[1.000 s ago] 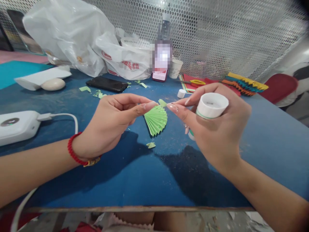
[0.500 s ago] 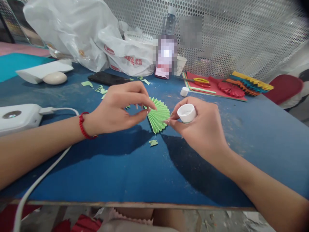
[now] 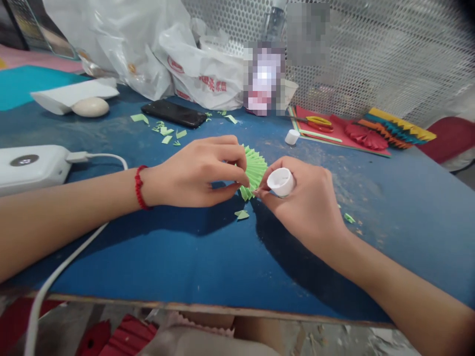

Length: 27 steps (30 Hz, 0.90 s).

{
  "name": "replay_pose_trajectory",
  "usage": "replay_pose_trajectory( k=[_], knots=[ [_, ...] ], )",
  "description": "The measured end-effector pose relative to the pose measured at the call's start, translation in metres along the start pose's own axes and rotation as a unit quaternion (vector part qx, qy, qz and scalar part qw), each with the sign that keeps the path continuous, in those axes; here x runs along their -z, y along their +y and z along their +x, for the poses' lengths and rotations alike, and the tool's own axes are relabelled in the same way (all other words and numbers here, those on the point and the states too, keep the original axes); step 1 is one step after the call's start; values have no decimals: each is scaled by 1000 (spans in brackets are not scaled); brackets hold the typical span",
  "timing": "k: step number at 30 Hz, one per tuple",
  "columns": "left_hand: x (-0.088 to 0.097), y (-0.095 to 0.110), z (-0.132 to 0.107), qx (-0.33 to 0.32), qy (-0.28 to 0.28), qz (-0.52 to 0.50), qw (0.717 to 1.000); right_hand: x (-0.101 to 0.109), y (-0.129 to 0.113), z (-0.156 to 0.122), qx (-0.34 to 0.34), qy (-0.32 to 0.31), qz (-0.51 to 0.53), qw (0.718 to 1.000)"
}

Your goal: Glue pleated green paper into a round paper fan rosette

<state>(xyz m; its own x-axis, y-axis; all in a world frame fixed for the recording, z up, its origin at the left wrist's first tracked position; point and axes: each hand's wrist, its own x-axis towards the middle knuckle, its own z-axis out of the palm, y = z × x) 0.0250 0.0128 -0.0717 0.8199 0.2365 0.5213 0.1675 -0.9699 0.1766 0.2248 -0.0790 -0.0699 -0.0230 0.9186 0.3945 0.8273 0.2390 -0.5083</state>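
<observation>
A light-green pleated paper fan (image 3: 256,165) lies spread on the blue table between my hands. My left hand (image 3: 202,170), wearing a red cord bracelet, has its thumb and index finger closed at the fan's lower left edge. My right hand (image 3: 309,200) is wrapped round a small white tube (image 3: 281,182), perhaps a glue stick, its hollow round end turned up toward me. The tube's other end is hidden by the hand. My right fingertips come close to the fan's lower right edge. Behind this hand a small white cap (image 3: 292,137) rests on the table.
Green paper scraps (image 3: 165,131) lie near a black phone (image 3: 174,113). Yellow-handled scissors (image 3: 319,122) rest on red paper sheets (image 3: 371,151) beside folded coloured paper. White plastic bags (image 3: 208,74) stand behind. At left are a white power bank (image 3: 33,170) and its cable (image 3: 70,259).
My left fingers have drawn together and come down to the fan's lower edge. The white tube in my right hand has tilted slightly. The whole view has shifted a little.
</observation>
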Motion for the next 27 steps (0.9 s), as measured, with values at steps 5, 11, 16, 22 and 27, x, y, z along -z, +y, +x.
replay_pose_trajectory(
  k=[5,11,16,22,27],
  knots=[
    [-1,-2,-2,-45,-19,59,997,0,-1,-1,3,-17,-26,1000],
    [-1,-3,-2,-56,-7,64,996,2,-1,0,9,-17,-42,999],
    [-1,-2,0,-23,-8,37,999,4,-1,1,-3,-29,-48,998],
    [-3,-4,-1,-13,-15,27,999,4,0,3,-10,-36,-48,998],
    [-4,-5,-2,-22,-19,38,999,4,3,5,-5,-28,-53,998]
  ],
)
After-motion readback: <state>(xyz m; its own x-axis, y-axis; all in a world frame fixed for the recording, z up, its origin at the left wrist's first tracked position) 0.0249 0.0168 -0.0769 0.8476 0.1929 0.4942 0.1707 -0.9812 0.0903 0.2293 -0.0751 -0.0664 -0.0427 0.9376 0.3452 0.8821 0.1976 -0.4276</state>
